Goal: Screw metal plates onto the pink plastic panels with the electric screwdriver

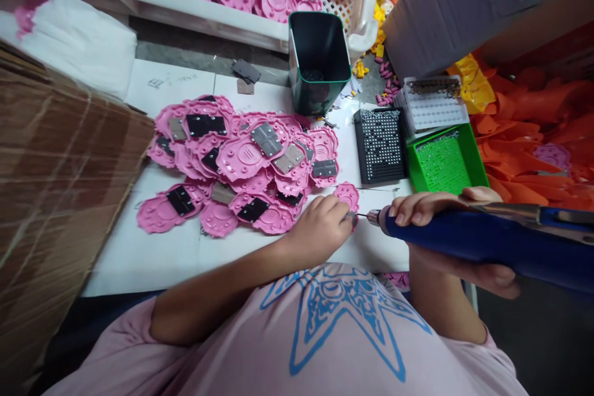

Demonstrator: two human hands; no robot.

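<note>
My right hand (445, 223) is wrapped round a blue electric screwdriver (487, 241) held sideways, its metal bit pointing left. My left hand (325, 223) is pinched closed right at the bit's tip, its fingers on a small pink plastic part (348, 195) lying on the white table (153, 253). What the fingertips pinch is too small to name. A heap of pink plastic parts (241, 161), several with dark or grey metal plates on them, lies just left of that hand.
A black screw tray (381, 145), a green tray (445, 164) and a white tray (434, 105) stand at right. A dark green tin (319, 62) is behind the heap. Cardboard (55, 198) fills the left; orange parts (542, 130) lie far right; a white crate (195, 6) of pink parts is at the back.
</note>
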